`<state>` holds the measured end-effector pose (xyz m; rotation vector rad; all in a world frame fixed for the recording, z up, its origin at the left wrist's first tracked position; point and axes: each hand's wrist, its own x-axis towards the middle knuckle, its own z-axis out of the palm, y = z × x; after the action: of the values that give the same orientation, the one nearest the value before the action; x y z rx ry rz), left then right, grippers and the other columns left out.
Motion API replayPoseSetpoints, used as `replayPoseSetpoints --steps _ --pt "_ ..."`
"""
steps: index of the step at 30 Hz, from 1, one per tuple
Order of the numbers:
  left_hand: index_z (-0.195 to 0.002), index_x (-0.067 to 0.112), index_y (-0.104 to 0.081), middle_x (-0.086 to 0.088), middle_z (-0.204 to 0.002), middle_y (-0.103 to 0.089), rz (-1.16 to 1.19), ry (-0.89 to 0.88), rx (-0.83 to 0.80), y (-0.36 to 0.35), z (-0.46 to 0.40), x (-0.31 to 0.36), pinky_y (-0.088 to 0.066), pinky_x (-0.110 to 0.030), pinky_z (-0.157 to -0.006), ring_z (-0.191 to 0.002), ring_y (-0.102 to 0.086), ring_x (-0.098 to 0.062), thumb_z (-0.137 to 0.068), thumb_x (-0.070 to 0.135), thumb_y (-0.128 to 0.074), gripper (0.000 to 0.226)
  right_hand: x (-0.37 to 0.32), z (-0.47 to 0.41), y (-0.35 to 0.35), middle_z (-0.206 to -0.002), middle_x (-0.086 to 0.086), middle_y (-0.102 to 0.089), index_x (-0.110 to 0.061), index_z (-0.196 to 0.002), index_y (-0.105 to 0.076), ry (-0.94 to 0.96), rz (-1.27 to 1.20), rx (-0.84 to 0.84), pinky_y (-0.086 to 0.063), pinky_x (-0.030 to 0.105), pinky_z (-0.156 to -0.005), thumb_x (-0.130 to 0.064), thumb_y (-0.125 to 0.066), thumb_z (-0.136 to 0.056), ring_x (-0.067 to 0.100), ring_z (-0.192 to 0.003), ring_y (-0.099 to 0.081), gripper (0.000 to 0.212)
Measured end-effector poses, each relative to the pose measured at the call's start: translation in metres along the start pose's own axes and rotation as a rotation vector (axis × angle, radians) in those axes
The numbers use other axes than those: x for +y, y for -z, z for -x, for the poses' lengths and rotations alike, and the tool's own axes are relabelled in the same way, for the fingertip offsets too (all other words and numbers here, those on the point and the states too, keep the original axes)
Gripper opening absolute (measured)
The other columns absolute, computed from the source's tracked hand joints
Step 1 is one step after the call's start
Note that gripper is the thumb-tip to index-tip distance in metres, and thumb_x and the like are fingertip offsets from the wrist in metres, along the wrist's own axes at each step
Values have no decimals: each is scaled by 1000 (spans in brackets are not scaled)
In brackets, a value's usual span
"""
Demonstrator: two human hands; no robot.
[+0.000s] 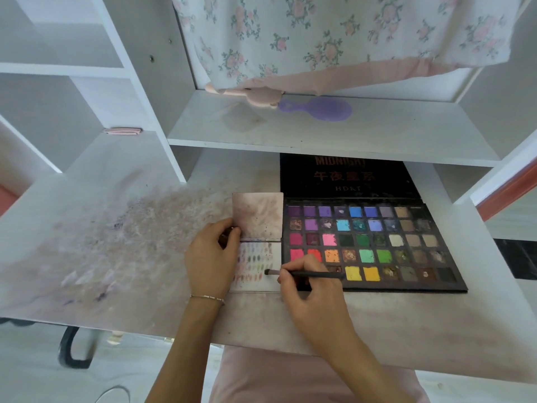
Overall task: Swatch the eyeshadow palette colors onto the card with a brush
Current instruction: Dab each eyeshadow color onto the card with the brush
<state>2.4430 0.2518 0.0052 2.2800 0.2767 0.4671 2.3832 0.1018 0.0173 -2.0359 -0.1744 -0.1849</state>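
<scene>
Two hands, right hand (312, 289) brushing card (258, 267), palette (374, 245) lid (MIDNIGHT, HDKT)

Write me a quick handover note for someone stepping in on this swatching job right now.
Left hand: rests on the swatch card's left edge, steadying it; whether it grips anything is unclear.
Right hand: grip shut on the brush, tip at the card's right side.
Eyeshadow palette: open on the desk, right of the card.
Done: several rows of small swatches on the card.
Left: bare space remains at the card's right; continue through the remaining pans.
</scene>
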Motion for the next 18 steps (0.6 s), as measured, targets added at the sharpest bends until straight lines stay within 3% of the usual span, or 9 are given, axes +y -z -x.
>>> replayPoseSetpoints --steps 8,18 --pt "-97 17 -69 1 -84 -66 4 4 -7 -1 0 -1 -32 -17 -60 -70 -53 -11 -84 16 -60 17 -2 0 -1 -76 -12 -55 -21 -81 -55 -6 60 -34 -44 22 -66 -15 -59 -85 7 -77 -53 8" --pt "-98 18 -69 4 -85 -64 -1 8 -15 0 0 -1 -30 -7 -61 -71 -53 -8 -84 17 -60 17 -1 -1 -1 -79 -14 -52 -20 -82 -54 9 84 -50 -45 22 -67 -14 -58 -85 6 -79 -51 8"
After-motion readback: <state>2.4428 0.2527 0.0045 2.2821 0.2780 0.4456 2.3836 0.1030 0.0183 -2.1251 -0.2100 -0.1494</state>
